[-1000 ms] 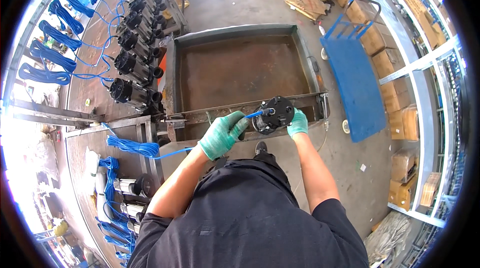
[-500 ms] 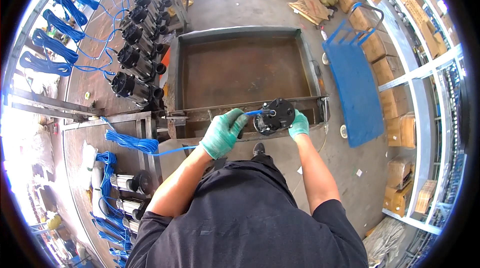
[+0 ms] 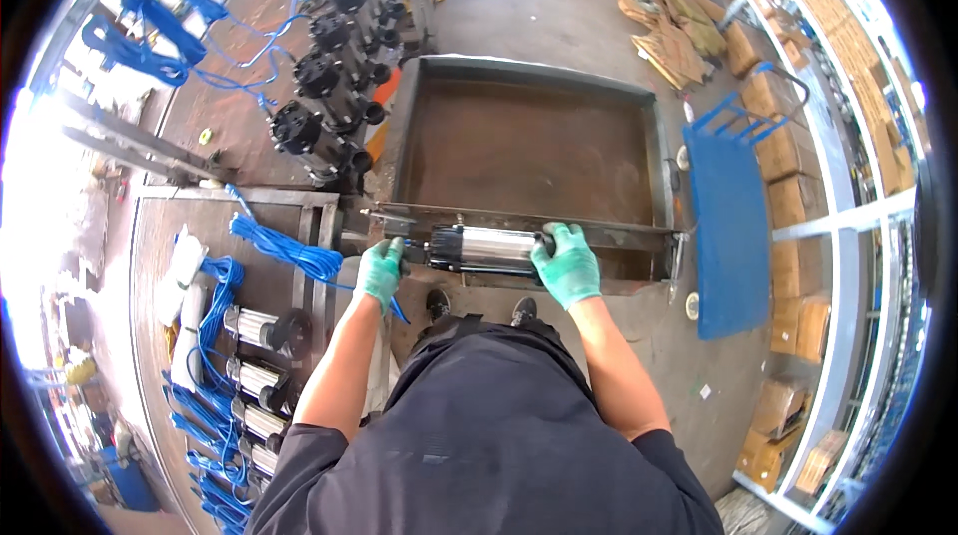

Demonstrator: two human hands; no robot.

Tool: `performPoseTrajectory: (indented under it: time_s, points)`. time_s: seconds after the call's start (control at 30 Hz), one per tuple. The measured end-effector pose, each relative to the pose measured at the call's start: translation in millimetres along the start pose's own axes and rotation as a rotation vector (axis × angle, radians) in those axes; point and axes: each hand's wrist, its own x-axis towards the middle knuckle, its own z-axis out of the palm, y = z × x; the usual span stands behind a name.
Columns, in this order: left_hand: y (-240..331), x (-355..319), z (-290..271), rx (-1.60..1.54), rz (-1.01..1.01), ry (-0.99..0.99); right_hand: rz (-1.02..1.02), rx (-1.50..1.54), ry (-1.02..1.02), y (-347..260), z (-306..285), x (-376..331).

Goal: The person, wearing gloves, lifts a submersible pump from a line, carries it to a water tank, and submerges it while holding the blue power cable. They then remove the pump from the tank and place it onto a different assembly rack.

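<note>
A pump with a shiny silver barrel and black ends (image 3: 494, 248) lies level between my hands, over the near edge of a metal tank (image 3: 404, 136). My gloved left hand (image 3: 380, 271) is closed around the black part at its left end, where the blue cable comes away. At the other end, my gloved right hand (image 3: 569, 264) has its fingers wrapped round the black end piece. From beside the left hand the blue cable runs back to a coil of blue cable (image 3: 289, 248) on the bench corner.
Upright pumps (image 3: 314, 141) line the left bench (image 3: 235, 121), with blue coils hanging beyond. Several more pumps (image 3: 261, 327) lie on the nearer bench. A blue trolley (image 3: 733, 226) stands right of the tank, before shelves (image 3: 843, 221) and cardboard boxes (image 3: 798, 266).
The pump has turned from end-on to lying sideways. My left hand has moved left to its end, and my right hand has shifted slightly left and grips the opposite end. The view has swung.
</note>
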Motion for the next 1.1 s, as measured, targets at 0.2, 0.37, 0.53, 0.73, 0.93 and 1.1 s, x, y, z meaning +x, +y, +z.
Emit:
performPoseTrajectory:
  time_s: [0.2, 0.37, 0.53, 0.73, 0.93, 1.1]
  points:
    - [-50, 14, -27, 0.451, 0.336, 0.119, -0.1, -0.014, -0.026, 14, 2, -1]
    - [-45, -2, -77, 0.261, 0.136, 0.956, -0.016, 0.06, -0.143, 26, 5, 5]
    - [-44, 35, -102, 0.116, -0.326, 0.835, 0.003, 0.22, -0.294, 94, 21, 23]
    - [-121, 87, -131, -0.127, -0.086, 0.942, 0.419, 0.504, -0.558, 55, 6, 35]
    - [-28, -18, -178, -0.962, 0.224, 0.463, 0.4, 0.508, -0.508, 44, -3, 16]
    - [39, -140, -220, -1.037, 0.683, 0.317, 0.306, 0.604, -0.559, -3, -11, 1]
